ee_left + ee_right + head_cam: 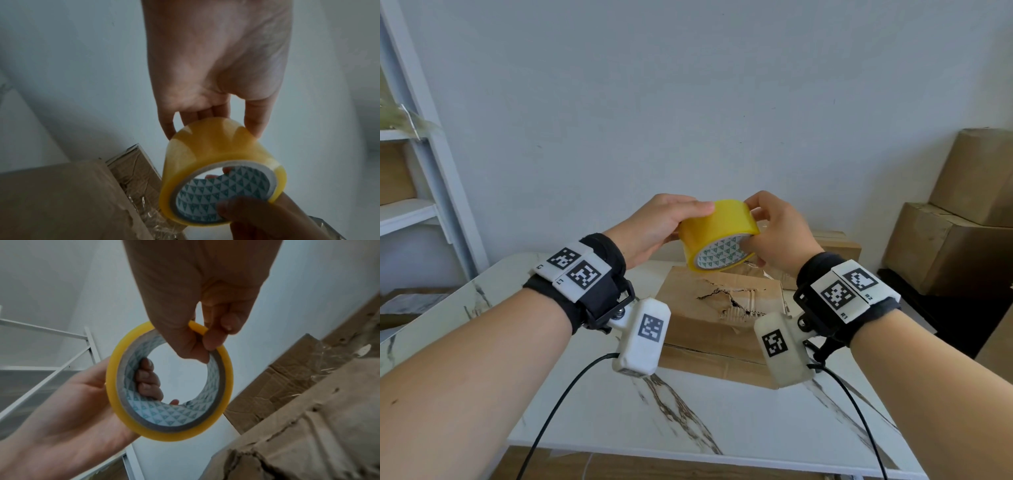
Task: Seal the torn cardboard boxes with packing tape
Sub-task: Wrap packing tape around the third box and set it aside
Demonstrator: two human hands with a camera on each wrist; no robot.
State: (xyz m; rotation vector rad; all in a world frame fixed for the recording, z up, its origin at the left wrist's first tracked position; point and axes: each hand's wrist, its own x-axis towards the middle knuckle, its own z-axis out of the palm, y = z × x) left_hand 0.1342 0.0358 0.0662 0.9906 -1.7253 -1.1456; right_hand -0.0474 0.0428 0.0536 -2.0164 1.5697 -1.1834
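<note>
The person stands at the white marble-patterned table point(722, 411) with both hands raised above it, holding a yellow roll of packing tape point(717, 228) in the air between them. The left hand point(654, 226) grips the roll from its left side: the thumb lies along the top of the outer winding while the fingers point(148, 379) hook through the core from the far face. The right hand point(774, 229) pinches the roll's near rim, thumb inside the patterned core and fingertips curled over the outer edge, as if picking for the loose end. I cannot tell whether any tape end has been lifted.

Directly below the roll, on the table, lies the torn cardboard box point(722, 308). A jagged rip with ragged, curled edges runs across its top face, and no tape covers that rip. Behind it, toward the wall, sits a second box point(835, 245) with some clear crinkled film or old tape on it; whether it counts as sealed I cannot say.

By my reading, the job is at its very start: the tape is in hand, but nothing has been pulled out, laid over the tear or cut. More stacked boxes point(955, 219) wait at the far right, and a white shelf point(410, 205) stands at the left.
</note>
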